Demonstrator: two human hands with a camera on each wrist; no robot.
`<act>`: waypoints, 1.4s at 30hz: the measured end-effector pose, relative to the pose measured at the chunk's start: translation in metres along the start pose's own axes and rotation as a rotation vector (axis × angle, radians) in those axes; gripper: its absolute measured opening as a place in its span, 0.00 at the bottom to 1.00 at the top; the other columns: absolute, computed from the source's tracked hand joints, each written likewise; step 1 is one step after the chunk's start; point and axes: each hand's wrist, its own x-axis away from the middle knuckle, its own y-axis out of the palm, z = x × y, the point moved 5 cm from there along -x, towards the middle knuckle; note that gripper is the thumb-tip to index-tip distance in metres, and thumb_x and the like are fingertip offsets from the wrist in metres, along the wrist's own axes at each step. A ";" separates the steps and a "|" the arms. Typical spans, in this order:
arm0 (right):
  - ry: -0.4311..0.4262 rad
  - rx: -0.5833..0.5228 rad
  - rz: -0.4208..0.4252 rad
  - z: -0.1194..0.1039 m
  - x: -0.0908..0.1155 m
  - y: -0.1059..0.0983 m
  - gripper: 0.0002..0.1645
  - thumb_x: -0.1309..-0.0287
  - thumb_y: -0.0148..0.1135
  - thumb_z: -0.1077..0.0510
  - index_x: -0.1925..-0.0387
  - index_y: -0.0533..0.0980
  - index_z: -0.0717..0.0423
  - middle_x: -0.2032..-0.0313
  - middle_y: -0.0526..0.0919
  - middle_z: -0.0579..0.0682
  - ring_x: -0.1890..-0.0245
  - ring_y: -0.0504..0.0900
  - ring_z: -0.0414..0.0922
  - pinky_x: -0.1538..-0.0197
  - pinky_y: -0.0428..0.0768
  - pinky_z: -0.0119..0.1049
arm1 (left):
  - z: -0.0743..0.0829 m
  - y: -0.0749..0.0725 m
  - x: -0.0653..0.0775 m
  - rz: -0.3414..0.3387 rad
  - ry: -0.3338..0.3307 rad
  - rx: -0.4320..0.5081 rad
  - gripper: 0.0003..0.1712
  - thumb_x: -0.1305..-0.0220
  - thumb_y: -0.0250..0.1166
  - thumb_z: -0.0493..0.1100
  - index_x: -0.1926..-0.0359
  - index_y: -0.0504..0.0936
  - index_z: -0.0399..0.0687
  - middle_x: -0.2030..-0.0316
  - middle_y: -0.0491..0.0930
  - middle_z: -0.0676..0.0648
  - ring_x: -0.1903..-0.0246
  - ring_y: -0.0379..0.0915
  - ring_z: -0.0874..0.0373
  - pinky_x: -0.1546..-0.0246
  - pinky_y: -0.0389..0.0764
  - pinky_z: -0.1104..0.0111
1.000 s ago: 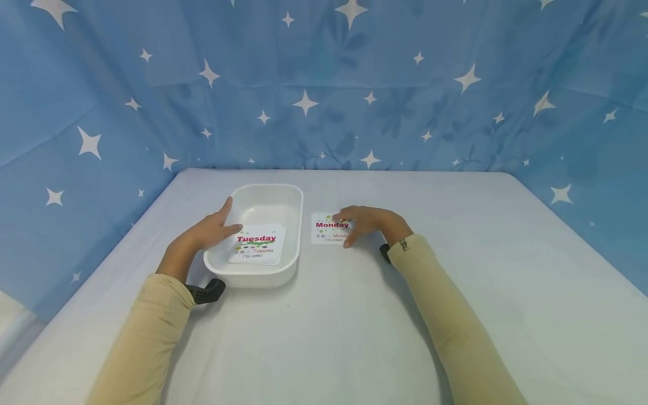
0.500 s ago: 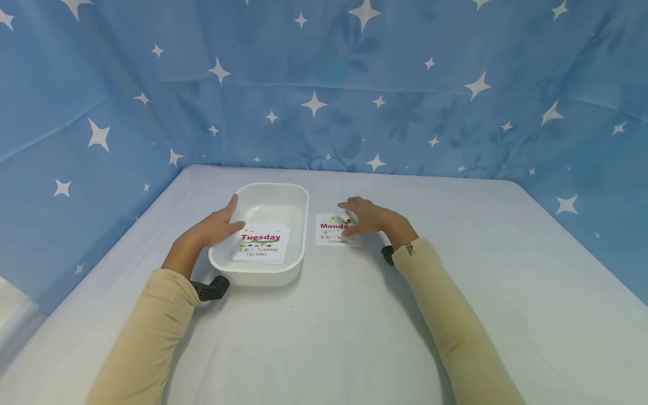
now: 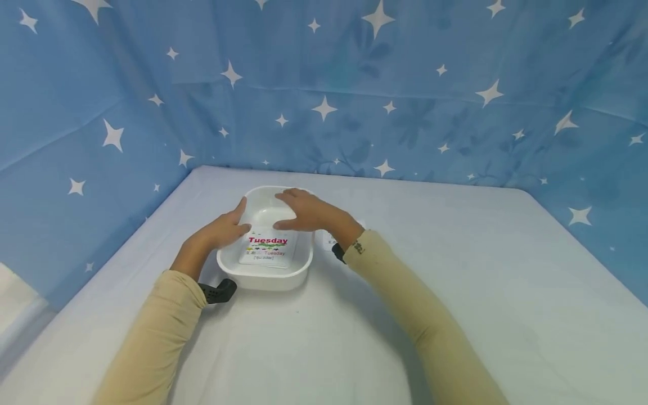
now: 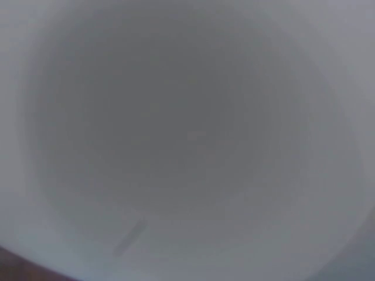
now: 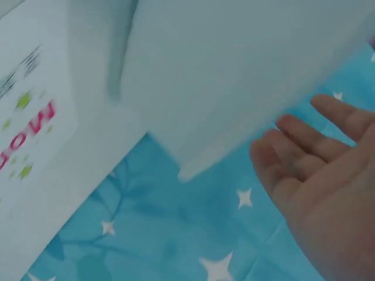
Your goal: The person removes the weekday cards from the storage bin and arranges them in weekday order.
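Observation:
A white plastic tub point(image 3: 268, 282) stands on the table, with a card marked Tuesday point(image 3: 269, 247) lying face up inside on top of other cards. My left hand point(image 3: 215, 230) holds the tub's left rim, the thumb reaching over the edge. Above the tub's right side is my right hand point(image 3: 309, 212), fingers spread and nothing in them. To the right of the tub lies the Monday card point(image 5: 29, 129), seen in the right wrist view and mostly hidden behind my right wrist in the head view. Pale blurred tub wall point(image 4: 176, 117) fills the left wrist view.
A white cloth covers the table point(image 3: 455, 270). Blue curtains with white stars point(image 3: 324, 107) hang along its back and sides. Each wrist carries a black camera mount, the left one point(image 3: 220, 291) close to the tub's front corner.
My right hand has left the Monday card and moved left over the tub. The left hand has stayed at the rim, and the head view has shifted slightly.

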 end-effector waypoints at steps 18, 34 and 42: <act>0.086 0.229 -0.315 -0.015 -0.012 0.050 0.62 0.63 0.65 0.28 0.30 0.44 0.36 0.32 0.58 0.46 0.36 0.62 0.46 0.35 0.61 0.45 | -0.002 0.002 0.001 -0.010 -0.002 0.015 0.41 0.32 0.43 0.45 0.31 0.26 0.44 0.30 0.36 0.35 0.32 0.37 0.37 0.34 0.48 0.46; -0.039 0.254 -0.205 -0.017 -0.007 0.044 0.57 0.60 0.63 0.29 0.30 0.49 0.38 0.35 0.61 0.47 0.39 0.64 0.48 0.35 0.62 0.45 | -0.004 0.001 -0.002 0.006 -0.005 -0.013 0.42 0.32 0.44 0.47 0.30 0.27 0.45 0.30 0.37 0.36 0.32 0.39 0.37 0.36 0.51 0.45; -0.089 0.249 -0.120 -0.018 -0.004 0.042 0.58 0.60 0.65 0.31 0.30 0.50 0.40 0.36 0.61 0.48 0.39 0.62 0.47 0.35 0.61 0.44 | -0.004 0.002 -0.002 0.005 -0.014 -0.016 0.42 0.32 0.44 0.47 0.30 0.27 0.45 0.30 0.37 0.36 0.32 0.39 0.37 0.35 0.50 0.45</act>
